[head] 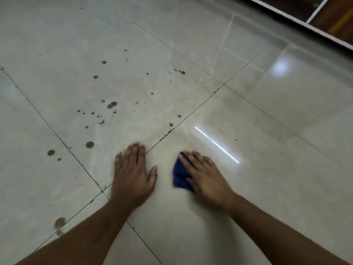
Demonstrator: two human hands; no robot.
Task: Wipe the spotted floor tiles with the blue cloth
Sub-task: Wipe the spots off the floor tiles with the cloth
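Glossy pale floor tiles (267,188) fill the view. Brown spots (112,105) are scattered over the tile ahead and to the left, with more spots (59,223) at the near left. My right hand (205,175) presses flat on the blue cloth (179,174), which shows only at the hand's left side on the near right tile. My left hand (133,173) rests flat on the floor beside it, fingers straight, close to a grout line (191,113).
A white skirting edge (305,23) with dark wood furniture (340,20) behind it runs across the top right corner. A bright strip light reflection (216,144) lies on the tile just ahead of the right hand.
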